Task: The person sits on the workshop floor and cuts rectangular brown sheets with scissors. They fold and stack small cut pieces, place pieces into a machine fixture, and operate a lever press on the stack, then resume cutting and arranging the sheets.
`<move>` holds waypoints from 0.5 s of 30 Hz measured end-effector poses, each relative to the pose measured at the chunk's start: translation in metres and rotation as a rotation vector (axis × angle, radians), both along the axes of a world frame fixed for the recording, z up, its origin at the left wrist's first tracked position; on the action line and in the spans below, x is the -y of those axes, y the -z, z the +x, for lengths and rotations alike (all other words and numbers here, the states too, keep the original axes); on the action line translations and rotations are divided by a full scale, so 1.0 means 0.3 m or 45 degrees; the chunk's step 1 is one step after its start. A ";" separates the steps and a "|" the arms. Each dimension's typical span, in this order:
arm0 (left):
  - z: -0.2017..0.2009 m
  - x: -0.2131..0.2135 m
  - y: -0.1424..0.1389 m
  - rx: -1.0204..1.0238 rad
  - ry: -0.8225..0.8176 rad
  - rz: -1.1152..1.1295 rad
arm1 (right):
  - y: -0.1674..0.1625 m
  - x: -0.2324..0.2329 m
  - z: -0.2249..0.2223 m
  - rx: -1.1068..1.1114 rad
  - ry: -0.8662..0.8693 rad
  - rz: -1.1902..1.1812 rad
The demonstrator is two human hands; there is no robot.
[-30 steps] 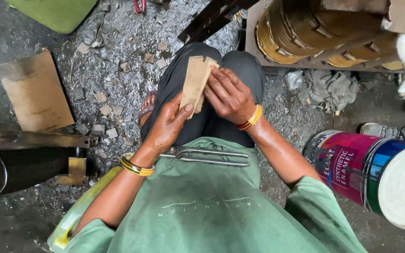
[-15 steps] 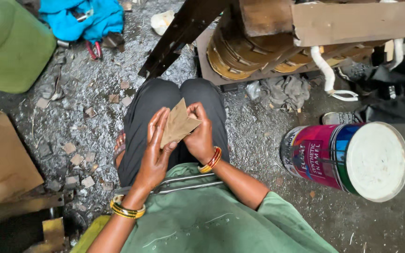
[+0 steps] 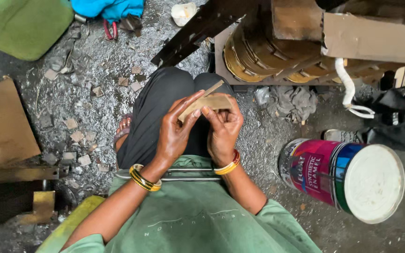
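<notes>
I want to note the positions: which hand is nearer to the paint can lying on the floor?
Right. The right hand is on the paint can side; the left hand is farther away.

Ahead of the knees, passage is blocked by a dark slanted metal bar (image 3: pixel 191 35) and a stack of round brass-coloured rings (image 3: pixel 258 58) on a low wooden rack. To the right, a tipped magenta-and-blue paint tin with white lid (image 3: pixel 345 180) lies near the lap. Left side: grey floor (image 3: pixel 85 84) open, strewn with small flat cardboard scraps (image 3: pixel 77 136); brown cardboard sheet (image 3: pixel 1 126) at the edge.
</notes>
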State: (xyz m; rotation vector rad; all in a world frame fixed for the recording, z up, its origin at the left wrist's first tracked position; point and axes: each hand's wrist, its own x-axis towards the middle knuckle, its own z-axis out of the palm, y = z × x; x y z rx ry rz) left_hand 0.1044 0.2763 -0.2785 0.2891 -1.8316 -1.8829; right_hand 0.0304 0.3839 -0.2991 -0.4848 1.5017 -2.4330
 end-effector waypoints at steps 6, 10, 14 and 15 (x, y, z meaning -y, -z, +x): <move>-0.004 0.038 -0.026 0.047 -0.120 -0.101 | 0.001 -0.054 -0.019 -0.829 0.035 0.493; 0.030 0.107 -0.030 -0.042 -0.091 -0.768 | -0.031 -0.119 -0.097 0.052 -0.699 -0.167; 0.038 0.094 -0.018 -0.084 0.016 -0.892 | 0.043 -0.155 -0.129 0.599 -0.796 -0.203; 0.033 0.080 -0.014 -0.089 0.025 -0.886 | 0.069 -0.165 -0.134 0.562 -0.807 -0.093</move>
